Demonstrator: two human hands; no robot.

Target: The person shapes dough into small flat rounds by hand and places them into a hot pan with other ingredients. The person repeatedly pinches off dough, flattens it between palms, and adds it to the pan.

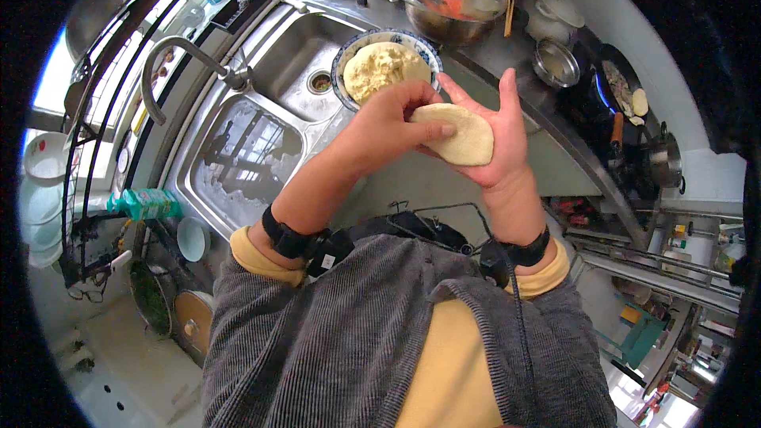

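A flat, pale disc of dough (467, 138) lies across the palm of my right hand (508, 137), whose thumb and fingers are spread apart. My left hand (386, 122) pinches the disc's left side, thumb on top and the other fingers mostly hidden beneath. Just beyond my left hand, a blue-and-white patterned bowl (337, 78) holds a big lump of soft yellowish dough (386, 68). The bowl stands at the sink's right edge.
On the left is a double steel sink (297, 116) with a curved faucet (169, 41). A glass-lidded steel pot (455, 32) stands at the back. At right, a blue flame burns by a dark pan (624, 74) holding food, near a steel bowl (557, 65) and a pot (664, 160).
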